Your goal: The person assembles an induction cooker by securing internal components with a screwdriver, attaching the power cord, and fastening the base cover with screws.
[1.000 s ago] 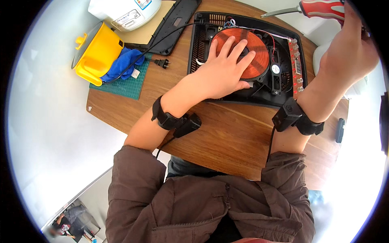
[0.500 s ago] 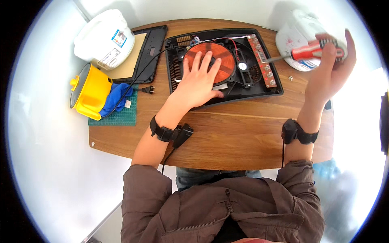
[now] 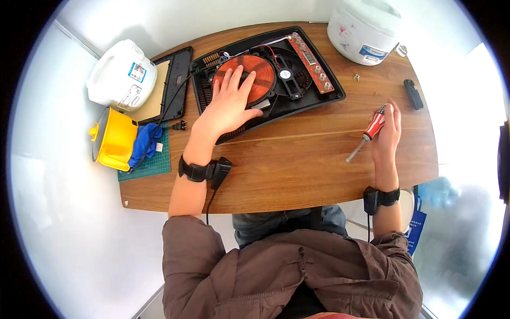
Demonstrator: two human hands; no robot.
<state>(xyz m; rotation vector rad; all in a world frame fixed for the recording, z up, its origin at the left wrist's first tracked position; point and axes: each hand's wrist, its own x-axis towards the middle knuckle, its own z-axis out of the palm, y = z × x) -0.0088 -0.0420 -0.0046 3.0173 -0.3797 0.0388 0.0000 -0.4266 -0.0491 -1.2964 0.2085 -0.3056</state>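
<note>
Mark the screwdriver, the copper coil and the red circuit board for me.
Screwdriver [image 3: 375, 126]: head view, on its red handle.
Copper coil [image 3: 263, 78]: head view, on the uncovered right side of its winding.
Red circuit board [image 3: 311, 64]: head view, near the middle of the strip.

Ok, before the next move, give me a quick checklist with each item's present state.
1. Left hand spread across the copper-coloured coil: ok.
2. Right hand holding the screwdriver, tip outside the black housing: ok.
3. Power plug out of any socket: ok.
4. Small metal pieces gathered in a container: not ok, they lie loose on the table.
5. Coil fastened down: cannot tell, the left hand covers part of it.
</note>
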